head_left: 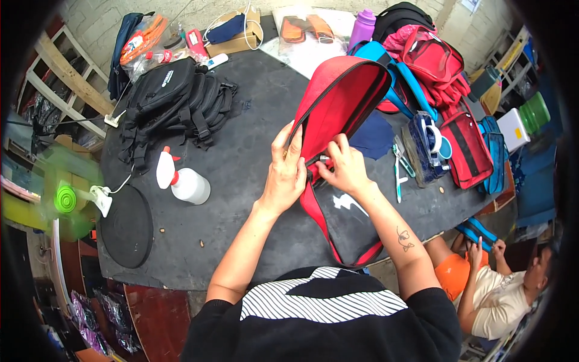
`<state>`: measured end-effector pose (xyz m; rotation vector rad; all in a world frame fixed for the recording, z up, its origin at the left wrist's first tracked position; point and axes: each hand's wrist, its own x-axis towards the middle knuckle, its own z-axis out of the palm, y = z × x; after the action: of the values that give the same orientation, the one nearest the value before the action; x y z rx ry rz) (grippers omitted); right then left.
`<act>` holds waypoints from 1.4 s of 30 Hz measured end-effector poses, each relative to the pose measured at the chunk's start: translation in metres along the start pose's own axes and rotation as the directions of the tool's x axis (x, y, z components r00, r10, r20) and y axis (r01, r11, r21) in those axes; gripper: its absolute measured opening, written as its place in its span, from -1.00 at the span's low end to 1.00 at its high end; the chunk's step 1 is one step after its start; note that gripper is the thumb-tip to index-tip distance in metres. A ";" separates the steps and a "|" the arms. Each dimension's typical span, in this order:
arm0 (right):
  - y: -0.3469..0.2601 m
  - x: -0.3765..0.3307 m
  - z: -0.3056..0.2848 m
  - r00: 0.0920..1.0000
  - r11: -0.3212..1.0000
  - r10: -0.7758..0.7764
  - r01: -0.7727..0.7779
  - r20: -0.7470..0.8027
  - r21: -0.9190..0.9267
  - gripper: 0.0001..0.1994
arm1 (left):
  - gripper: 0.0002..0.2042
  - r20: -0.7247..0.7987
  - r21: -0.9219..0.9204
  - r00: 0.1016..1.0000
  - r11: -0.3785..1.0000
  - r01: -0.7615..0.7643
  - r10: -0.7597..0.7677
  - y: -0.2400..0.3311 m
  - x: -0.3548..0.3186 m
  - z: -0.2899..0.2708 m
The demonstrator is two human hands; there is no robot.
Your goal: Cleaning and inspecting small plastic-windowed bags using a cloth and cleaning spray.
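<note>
A red bag [329, 96] with black zipper edging stands open over the table, its lower flap hanging down toward me. My left hand [283, 172] is closed on the bag's left edge, along the zipper tape. Close beside it, my right hand [345, 166] is closed in a pinch at the zipper edge low on the bag. A small silvery piece shows by its fingertips, too small to name. To the left of my hands stands a white spray bottle [192, 186]. Scissors with teal handles [403, 166] lie to the right.
On the black table [253, 114], a black backpack [175, 96] lies at the left, a flat black roll [126, 226] nearer. Red and blue bags [434, 66] pile at the right, with a purple bottle [362, 29] behind. A fan [65, 198] stands left; another person [500, 295] sits right, holding a blue piece.
</note>
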<state>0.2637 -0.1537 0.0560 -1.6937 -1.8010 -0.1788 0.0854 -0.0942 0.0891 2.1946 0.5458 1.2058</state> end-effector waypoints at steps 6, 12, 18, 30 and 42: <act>-0.015 0.003 -0.002 0.993 0.993 -0.119 0.119 0.024 -0.023 -0.68 | -0.26 -0.010 0.050 0.999 0.997 -0.052 0.052 0.000 0.001 0.000; -0.022 0.007 -0.004 0.983 0.983 -0.184 0.184 0.016 -0.026 -0.67 | -0.28 0.002 0.024 0.999 0.999 -0.040 0.040 0.000 0.001 0.000; -0.030 0.012 -0.013 0.982 0.988 -0.145 0.150 0.117 -0.037 -0.65 | -0.33 0.004 0.020 0.999 0.998 -0.053 0.053 0.000 0.001 -0.001; -0.035 0.015 -0.011 0.976 0.983 -0.177 0.182 0.128 -0.027 -0.67 | -0.40 0.002 -0.022 0.999 0.999 -0.046 0.046 -0.004 -0.003 -0.004; 0.078 -0.079 -0.040 0.854 0.857 0.498 -0.511 -0.147 -0.063 -0.71 | -0.49 -0.196 0.074 0.831 0.837 0.542 -0.521 -0.089 -0.042 -0.041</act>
<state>0.3468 -0.2293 0.0197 -2.1160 -1.2152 -0.1436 0.0216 -0.0409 0.0226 1.8496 1.2457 1.0661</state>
